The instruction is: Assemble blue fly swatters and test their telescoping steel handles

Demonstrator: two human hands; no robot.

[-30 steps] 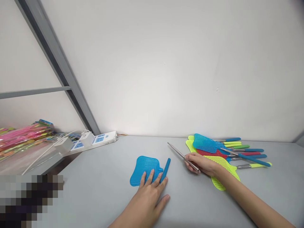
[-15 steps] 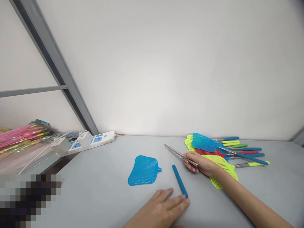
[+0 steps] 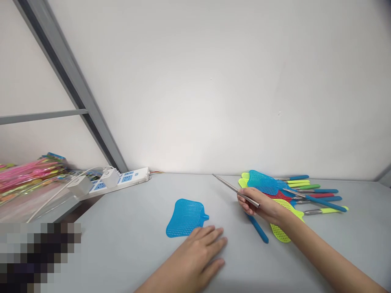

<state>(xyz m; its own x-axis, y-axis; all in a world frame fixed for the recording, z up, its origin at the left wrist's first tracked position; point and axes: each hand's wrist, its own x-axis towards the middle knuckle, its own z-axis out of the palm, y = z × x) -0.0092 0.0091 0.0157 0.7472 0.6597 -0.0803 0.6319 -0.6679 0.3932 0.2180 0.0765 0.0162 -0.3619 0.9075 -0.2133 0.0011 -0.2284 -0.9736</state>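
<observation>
Between the fingers of my right hand (image 3: 258, 203) is a thin metal rod (image 3: 226, 184), tilted with its far end up to the left. Under that hand, partly hidden by it, a blue handle tube (image 3: 259, 230) lies on the table. My left hand (image 3: 203, 248) is open, palm down, with fingers spread. Its fingertips are beside a loose blue fly swatter head (image 3: 187, 217), a perforated flap with a short socket pointing right. The left hand overlaps the head's lower right corner in view; whether they touch I cannot tell.
A pile of fly swatters (image 3: 264, 182) in blue, yellow, red and green lies at the right, handles pointing right. A white power strip (image 3: 137, 175) with plugged-in chargers is at the back left, near plastic-wrapped bundles (image 3: 33, 173). The grey table (image 3: 122, 244) meets a white wall.
The blue handle tube has shifted right, now under my right hand. My left hand has drawn left, away from it, toward the swatter head. The metal rod is lifted higher.
</observation>
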